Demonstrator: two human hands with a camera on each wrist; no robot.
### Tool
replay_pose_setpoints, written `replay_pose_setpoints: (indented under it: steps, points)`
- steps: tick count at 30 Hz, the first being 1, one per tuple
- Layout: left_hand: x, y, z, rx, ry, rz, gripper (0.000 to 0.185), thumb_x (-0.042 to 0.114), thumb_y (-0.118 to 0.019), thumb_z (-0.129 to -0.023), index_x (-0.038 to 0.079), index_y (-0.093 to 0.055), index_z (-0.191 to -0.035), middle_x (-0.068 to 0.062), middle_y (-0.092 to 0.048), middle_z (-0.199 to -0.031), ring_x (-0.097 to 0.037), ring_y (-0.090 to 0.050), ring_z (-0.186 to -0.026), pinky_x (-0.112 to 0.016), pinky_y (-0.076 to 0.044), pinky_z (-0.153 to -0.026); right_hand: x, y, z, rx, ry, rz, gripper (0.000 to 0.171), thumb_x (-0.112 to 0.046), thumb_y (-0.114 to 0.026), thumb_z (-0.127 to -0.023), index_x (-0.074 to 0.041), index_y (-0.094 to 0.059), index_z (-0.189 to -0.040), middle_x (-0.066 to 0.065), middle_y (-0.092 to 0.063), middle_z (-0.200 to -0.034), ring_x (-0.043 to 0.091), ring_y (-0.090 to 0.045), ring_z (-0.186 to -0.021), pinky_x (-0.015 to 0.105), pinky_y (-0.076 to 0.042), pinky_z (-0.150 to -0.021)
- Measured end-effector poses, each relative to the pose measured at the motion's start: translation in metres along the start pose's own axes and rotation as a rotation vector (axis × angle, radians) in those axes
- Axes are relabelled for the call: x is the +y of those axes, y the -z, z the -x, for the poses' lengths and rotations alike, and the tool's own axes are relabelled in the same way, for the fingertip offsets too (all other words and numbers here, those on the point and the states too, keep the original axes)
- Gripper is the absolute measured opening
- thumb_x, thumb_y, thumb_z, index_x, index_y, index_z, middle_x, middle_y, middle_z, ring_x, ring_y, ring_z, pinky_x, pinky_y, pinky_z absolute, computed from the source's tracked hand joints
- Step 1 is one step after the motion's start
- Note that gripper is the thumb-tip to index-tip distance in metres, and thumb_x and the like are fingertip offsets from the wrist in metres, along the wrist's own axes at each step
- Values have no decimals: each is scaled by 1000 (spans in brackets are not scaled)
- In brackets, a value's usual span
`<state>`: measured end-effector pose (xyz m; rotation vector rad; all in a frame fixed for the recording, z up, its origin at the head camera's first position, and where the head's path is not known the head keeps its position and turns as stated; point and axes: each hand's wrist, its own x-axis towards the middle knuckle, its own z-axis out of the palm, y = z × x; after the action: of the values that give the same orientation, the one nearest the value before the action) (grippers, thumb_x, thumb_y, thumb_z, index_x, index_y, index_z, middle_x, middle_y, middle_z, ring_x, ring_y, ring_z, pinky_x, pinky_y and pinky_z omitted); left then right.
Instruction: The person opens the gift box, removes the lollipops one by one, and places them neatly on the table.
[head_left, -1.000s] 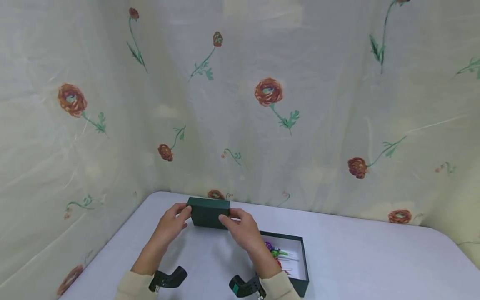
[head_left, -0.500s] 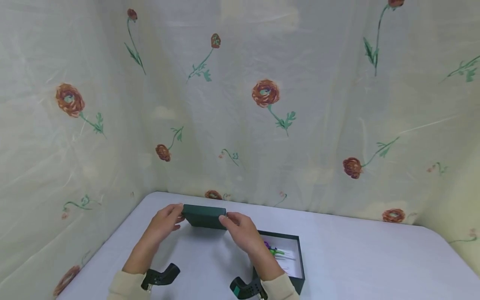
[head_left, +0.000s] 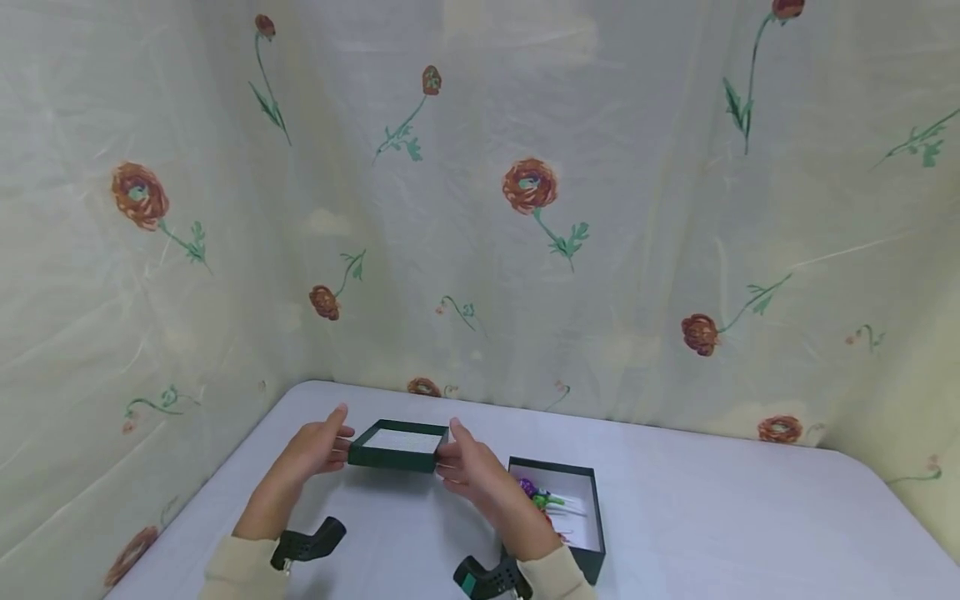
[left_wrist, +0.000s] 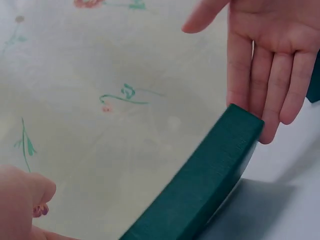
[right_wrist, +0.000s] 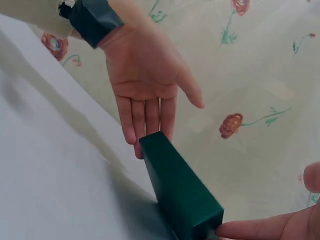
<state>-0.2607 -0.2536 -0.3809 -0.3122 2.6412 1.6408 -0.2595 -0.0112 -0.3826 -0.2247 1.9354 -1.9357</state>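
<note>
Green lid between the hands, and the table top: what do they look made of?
Lid: looks like rigid cardboard wrapped in matte dark green paper, with a fine weave-like grain on its wall and a white lining inside. Table: smooth, pale, slightly glossy, likely plastic or laminate; hard to tell.

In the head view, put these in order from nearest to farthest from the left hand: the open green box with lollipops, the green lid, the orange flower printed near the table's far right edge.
1. The green lid, touched by the left hand, between both hands.
2. The open green box, to the right, past the right hand.
3. The orange flower, on the curtain, far right.
</note>
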Motion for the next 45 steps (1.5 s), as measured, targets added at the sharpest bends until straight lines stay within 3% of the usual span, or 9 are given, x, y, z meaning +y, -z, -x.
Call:
replay_pose_setpoints:
  steps: [7, 10, 15, 17, 20, 22, 34, 40, 45]
  points:
    - [-9, 0, -4, 3, 35, -36, 71, 49, -29, -102, -14, -57, -118, -24, -64, -106, -20, -65, -80, -32, -57, -75, 8, -6, -5, 29, -61, 9, 71, -45, -29, -103, 19, -48, -126, 32, -53, -128, 41, -52, -121, 47, -44, -101]
    - [-37, -3, -29, 19, 63, -42, 80, 62, -30, -97, -10, -59, -117, -21, -65, -104, -20, -64, -78, -30, -57, -71, 11, -10, -6, 45, -79, 46, 69, -44, -31, -103, 19, -50, -125, 30, -54, -127, 40, -53, -119, 45, -45, -100]
    - [-52, -6, -40, 22, 88, -54, 83, 67, -32, -95, -9, -59, -117, -19, -64, -102, -21, -64, -79, -28, -57, -66, 15, -14, -7, 56, -93, 75, 67, -43, -35, -102, 18, -52, -123, 28, -54, -126, 38, -55, -117, 44, -46, -99]
    - [-49, -6, -36, 18, 101, -48, 80, 63, -32, -96, -9, -57, -118, -20, -64, -102, -23, -64, -80, -28, -57, -65, 16, -15, -7, 56, -97, 80, 67, -44, -36, -102, 18, -51, -123, 28, -54, -126, 38, -55, -118, 44, -46, -99]
    - [-73, -9, -59, 19, 113, -53, 86, 71, -32, -92, -7, -57, -119, -19, -63, -102, -25, -65, -81, -31, -58, -63, 18, -14, -7, 56, -100, 74, 67, -44, -37, -102, 18, -51, -123, 27, -55, -124, 37, -55, -117, 45, -46, -99]
    - [-80, -9, -64, 15, 115, -52, 87, 72, -32, -91, -7, -57, -118, -19, -63, -102, -26, -65, -82, -33, -58, -64, 20, -14, -8, 52, -103, 71, 66, -44, -37, -102, 17, -51, -123, 26, -56, -123, 36, -56, -116, 45, -46, -99]
    - [-65, -8, -49, 10, 124, -55, 77, 60, -32, -98, -10, -56, -116, -21, -62, -97, -28, -64, -82, -32, -58, -62, 22, -15, -10, 45, -107, 64, 64, -41, -40, -102, 19, -51, -122, 29, -57, -123, 37, -55, -118, 44, -48, -97]
    - [-80, -9, -62, 19, 113, -68, 82, 67, -32, -95, -8, -57, -116, -19, -63, -98, -27, -64, -81, -33, -58, -64, 22, -15, -9, 45, -114, 66, 62, -40, -42, -101, 17, -51, -123, 28, -57, -124, 37, -55, -119, 43, -48, -96]
    - [-86, -7, -69, 81, 71, -150, 87, 74, -28, -90, -1, -62, -115, -14, -65, -103, -23, -63, -89, -29, -55, -66, 21, -13, -7, 52, -114, 76, 60, -41, -45, -100, 15, -53, -122, 24, -59, -121, 35, -56, -117, 43, -49, -96]
